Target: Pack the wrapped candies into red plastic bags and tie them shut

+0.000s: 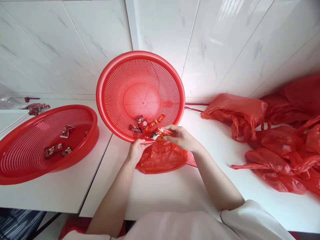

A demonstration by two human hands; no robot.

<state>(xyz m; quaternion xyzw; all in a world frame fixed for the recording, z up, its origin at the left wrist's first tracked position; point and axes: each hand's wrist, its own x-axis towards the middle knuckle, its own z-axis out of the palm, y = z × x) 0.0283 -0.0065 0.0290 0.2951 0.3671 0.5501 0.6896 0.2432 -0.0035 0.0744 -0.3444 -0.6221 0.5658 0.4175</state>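
Note:
A red perforated plastic basket stands tilted toward me against the tiled wall. My left hand is closed on its lower rim, the thumb on top and the other fingers partly hidden. Inside the rim, my right hand pinches wrapped candies in red and white wrappers; how many cannot be made out. Several small dark-red wrapped candies and a longer red packet with yellow print lie low in the basket. Under the rim, a red plastic bag rests on the white table.
Another red basket holding a few wrapped candies stands at the left, beyond a gap between tables. Red plastic bags, several of them filled, are heaped along the right. Patterned wrappers lie at the far left.

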